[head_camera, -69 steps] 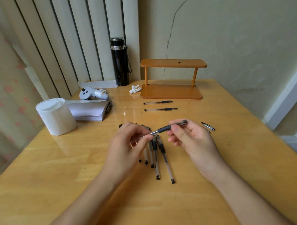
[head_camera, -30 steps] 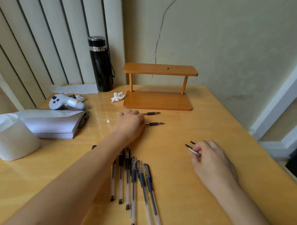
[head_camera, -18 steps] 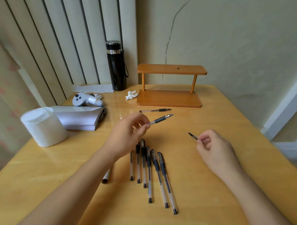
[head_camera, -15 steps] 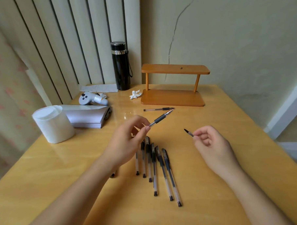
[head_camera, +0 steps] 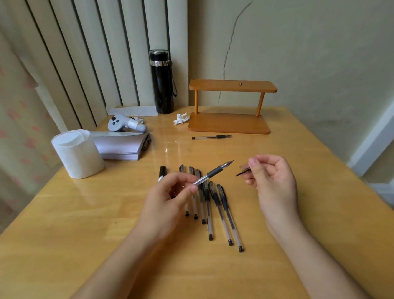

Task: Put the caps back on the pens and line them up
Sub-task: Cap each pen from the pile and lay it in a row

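Left hand [head_camera: 168,195] pinches an uncapped clear-barrelled pen with black grip [head_camera: 213,173] above the yellow wooden table's [head_camera: 59,234] middle; right hand [head_camera: 269,180] pinches its small clear cap [head_camera: 243,171] just beside the tip. Best to line them up straight, then push till it clicks.

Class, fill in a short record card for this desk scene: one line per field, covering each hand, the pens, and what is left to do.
Left hand: holds an uncapped pen, tip pointing toward the right hand
Right hand: pinches a pen cap, apart from the tip
Capped pens: rough row on the table, below the hands
Loose pen: uncapped, in front of the wooden stand
Left to do: cap the held pen
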